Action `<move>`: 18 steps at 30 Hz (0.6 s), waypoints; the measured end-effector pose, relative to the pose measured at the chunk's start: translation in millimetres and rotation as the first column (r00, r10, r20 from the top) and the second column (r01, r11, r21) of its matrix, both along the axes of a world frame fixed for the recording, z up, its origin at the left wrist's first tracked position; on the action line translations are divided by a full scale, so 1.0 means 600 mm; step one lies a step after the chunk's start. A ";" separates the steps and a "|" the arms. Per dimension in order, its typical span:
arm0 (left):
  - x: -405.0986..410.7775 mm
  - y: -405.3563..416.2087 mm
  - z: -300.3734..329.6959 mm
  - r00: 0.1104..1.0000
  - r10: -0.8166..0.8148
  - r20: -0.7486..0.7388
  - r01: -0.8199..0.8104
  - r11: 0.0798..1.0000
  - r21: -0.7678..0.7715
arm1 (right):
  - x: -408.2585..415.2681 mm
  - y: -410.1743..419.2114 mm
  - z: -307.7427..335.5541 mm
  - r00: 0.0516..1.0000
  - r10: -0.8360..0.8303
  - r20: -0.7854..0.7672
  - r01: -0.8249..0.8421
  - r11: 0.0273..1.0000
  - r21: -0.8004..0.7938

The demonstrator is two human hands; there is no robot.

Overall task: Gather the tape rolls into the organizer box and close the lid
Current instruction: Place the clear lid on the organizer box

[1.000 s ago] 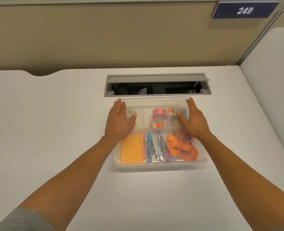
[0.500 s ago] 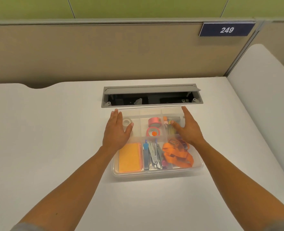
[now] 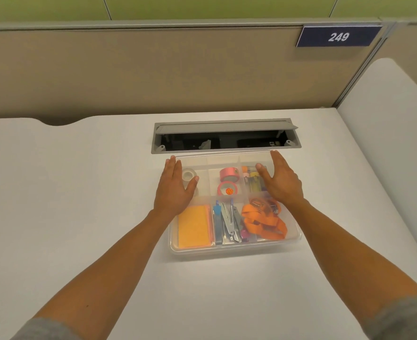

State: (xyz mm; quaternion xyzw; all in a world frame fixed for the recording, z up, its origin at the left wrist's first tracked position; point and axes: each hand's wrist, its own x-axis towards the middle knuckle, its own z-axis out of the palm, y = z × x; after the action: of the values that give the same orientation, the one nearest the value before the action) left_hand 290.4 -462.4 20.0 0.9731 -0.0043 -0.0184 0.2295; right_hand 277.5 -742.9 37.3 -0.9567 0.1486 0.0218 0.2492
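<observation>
Two hands lie flat on the lid: the left hand at nine o'clock of the box, the right hand at three o'clock. One clear organizer box sits on one white worktop. Inside show three tape rolls: one clear tape roll toward ten o'clock, and two pink tape rolls, one at twelve o'clock, the other just below it. There is one orange pad at seven o'clock, one stapler at six o'clock and one orange lanyard at five o'clock. The small items under the right hand are too hidden to count. One number plate reads 249, and one cable tray lies open beyond the box.
</observation>
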 end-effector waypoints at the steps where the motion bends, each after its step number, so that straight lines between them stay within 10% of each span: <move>1: 0.000 0.000 0.001 1.000 -0.002 -0.004 0.002 1.000 0.003 | -0.002 0.000 0.002 1.000 -0.004 0.013 0.004 1.000 -0.009; 10: -0.028 0.011 0.042 0.998 -0.060 -0.030 0.061 0.998 0.022 | -0.082 0.013 0.025 0.974 -0.131 0.182 0.160 0.975 -0.152; 18: -0.184 -0.017 0.040 0.943 0.329 -0.059 -0.334 0.921 -0.202 | -0.157 0.010 0.002 0.920 -0.391 0.039 0.387 0.919 0.077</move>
State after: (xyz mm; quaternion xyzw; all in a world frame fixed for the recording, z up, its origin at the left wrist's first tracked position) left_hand 179.7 -472.8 44.1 0.9300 0.1611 0.0095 0.3302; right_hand 183.0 -737.2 38.7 -0.8993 0.3281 -0.0486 0.2850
